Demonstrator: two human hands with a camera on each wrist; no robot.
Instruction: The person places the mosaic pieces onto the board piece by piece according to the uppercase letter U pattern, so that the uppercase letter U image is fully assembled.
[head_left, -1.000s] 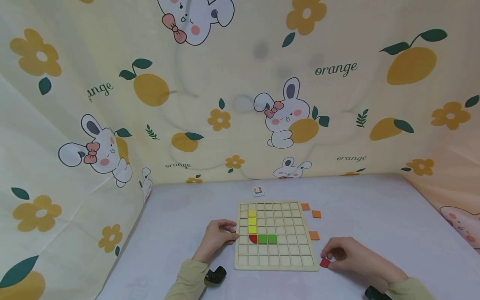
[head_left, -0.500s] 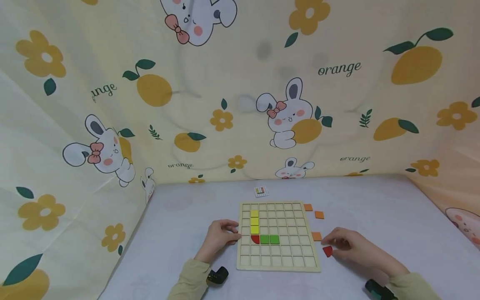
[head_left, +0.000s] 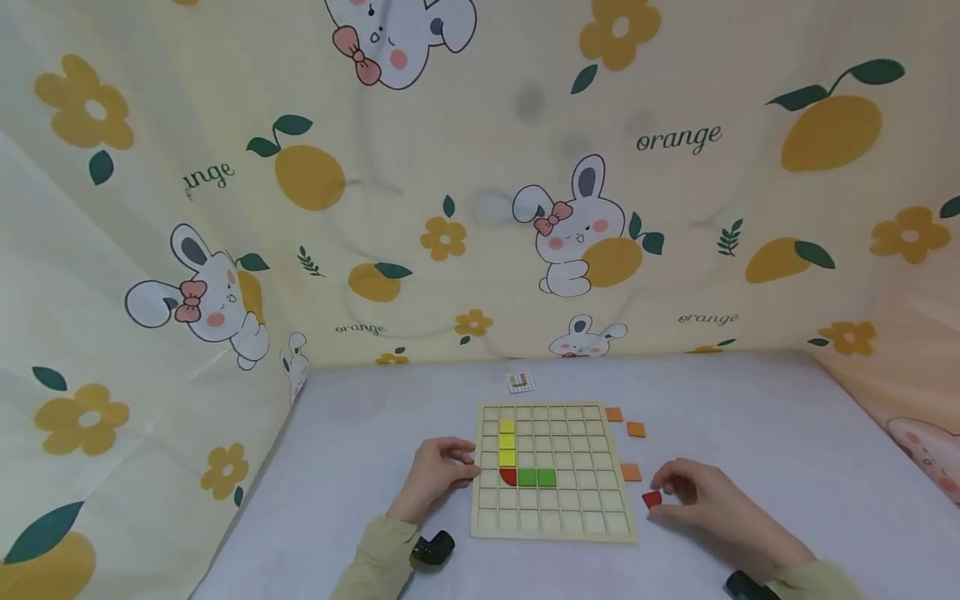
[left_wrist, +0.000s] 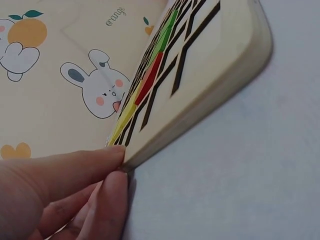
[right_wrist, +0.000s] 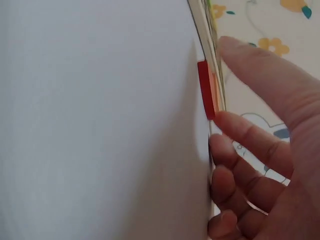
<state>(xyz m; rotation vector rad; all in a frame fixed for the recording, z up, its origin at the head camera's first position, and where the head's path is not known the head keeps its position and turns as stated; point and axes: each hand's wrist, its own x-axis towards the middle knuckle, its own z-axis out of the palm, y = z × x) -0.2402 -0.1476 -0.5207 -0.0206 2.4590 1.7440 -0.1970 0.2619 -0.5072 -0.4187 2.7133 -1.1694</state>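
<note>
A wooden grid board (head_left: pixel 555 508) lies on the table in the head view. Its cells hold several yellow square tiles (head_left: pixel 507 442), a red rounded-corner tile (head_left: pixel 508 477) and two green square tiles (head_left: pixel 537 477). My left hand (head_left: pixel 435 473) holds the board's left edge; in the left wrist view the thumb is over the rim and a finger lies against the side. Right of the board, my right hand (head_left: pixel 701 493) is around a loose red tile (head_left: pixel 652 499). In the right wrist view one finger touches that tile (right_wrist: pixel 206 90), while the thumb is apart from it.
Orange tiles (head_left: pixel 636 429) lie along the board's right side, one of them close to the right hand. A small pattern card (head_left: pixel 521 382) sits behind the board. A printed cloth (head_left: pixel 420 183) hangs behind and beside the white table (head_left: pixel 360 417).
The loose red tile has moved up along the board's right side and turned, with the right hand moving along. The left hand keeps its place on the board, whose tiles stay put.
</note>
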